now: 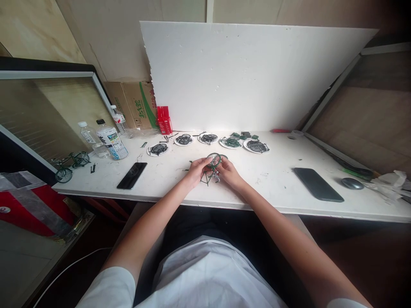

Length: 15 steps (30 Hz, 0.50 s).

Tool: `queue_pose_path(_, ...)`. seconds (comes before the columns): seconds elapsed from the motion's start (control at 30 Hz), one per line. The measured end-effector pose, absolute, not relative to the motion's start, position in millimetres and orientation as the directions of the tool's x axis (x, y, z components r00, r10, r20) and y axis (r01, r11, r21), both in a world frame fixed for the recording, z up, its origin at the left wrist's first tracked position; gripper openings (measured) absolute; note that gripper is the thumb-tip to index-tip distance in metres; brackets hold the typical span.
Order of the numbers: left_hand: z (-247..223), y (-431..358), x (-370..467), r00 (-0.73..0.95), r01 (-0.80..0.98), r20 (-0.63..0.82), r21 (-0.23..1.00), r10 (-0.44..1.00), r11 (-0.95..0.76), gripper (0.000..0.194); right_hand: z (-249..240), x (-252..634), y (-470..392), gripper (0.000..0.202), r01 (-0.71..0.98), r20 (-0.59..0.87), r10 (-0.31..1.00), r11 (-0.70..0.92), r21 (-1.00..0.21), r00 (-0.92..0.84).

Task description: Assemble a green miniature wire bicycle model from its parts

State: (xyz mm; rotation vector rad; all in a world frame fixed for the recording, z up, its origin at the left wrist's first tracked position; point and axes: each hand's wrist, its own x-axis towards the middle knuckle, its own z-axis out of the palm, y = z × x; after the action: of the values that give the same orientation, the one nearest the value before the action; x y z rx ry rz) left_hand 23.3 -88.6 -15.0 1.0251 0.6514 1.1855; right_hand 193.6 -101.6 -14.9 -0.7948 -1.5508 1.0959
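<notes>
Near the table's front middle, both my hands hold a small green model bicycle (214,161), a wheel with thin spokes facing up. My left hand (196,170) pinches it from the left side, with thumb and fingers closed near the wheel. On the other side my right hand (230,172) grips it, its fingers partly hidden behind the parts. Thin green frame bars stick out below, between the hands. Beyond them, white plates carry dark wheel-like parts (184,139) and green parts (231,141).
A complete-looking model bicycle (72,164) stands at the left end. Bottles (112,140), a phone (132,175) and a red box (164,119) are on the left side. On the right lie a dark flat slab (317,184) and a computer mouse (352,183). A white board (250,77) leans behind.
</notes>
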Motion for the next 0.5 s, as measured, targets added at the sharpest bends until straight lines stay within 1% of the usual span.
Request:
queue_pose_path(0.17,-14.6,-88.5,23.7,0.327,-0.405,0.122,0.914,0.937,0.023,0.049,-12.5,192.4,-103.2,0.036,-0.064,0.351,0.891,0.348,-0.935,-0.288)
queue_pose_path(0.37,-9.8,-94.0,24.6,0.346,-0.422,0.113,0.905,0.931,0.047,0.050,-15.0,193.2,-103.0,0.039,-0.085,0.259,0.914,0.245,-0.966,-0.311)
queue_pose_path(0.5,-9.5,-95.3,24.7,0.348,-0.426,0.095,0.902,0.933,0.067,0.049,-16.1,194.2,-102.9,0.045,-0.011,0.245,0.931,0.252,-0.968,-0.269)
